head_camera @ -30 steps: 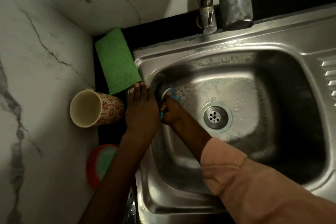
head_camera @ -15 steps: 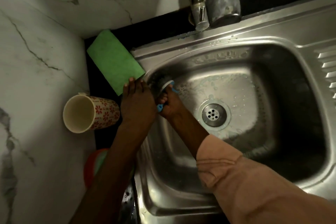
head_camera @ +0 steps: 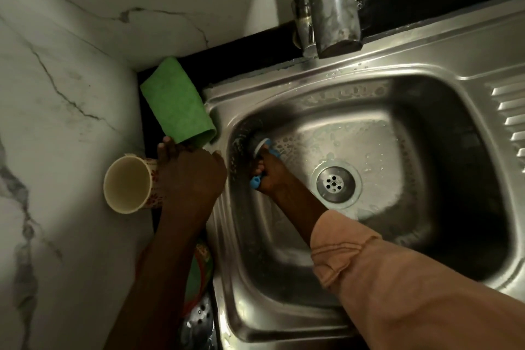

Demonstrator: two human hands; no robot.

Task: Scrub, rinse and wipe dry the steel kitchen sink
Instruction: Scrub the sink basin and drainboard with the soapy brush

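I see a brushed steel sink (head_camera: 426,71) with a dull sheen, its basin floor filmed with soapy bubbles around a shinier metal drain (head_camera: 335,185), and above it a metal tap (head_camera: 326,3) gone cloudy and blotched. My right hand (head_camera: 272,173) grips a brush (head_camera: 260,148) with a smooth blue plastic handle, while beside the sink lie a matt, fuzzy green cloth (head_camera: 177,102) and a smooth cream-lined cup (head_camera: 127,183). The wall (head_camera: 71,79) looks like polished white marble with grey veins, and the sleeve (head_camera: 397,293) is soft matt fabric.

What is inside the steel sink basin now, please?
Inside the sink: soapy foam, the drain, and the right hand gripping a blue brush against the left wall. The sleeve covers the near floor.
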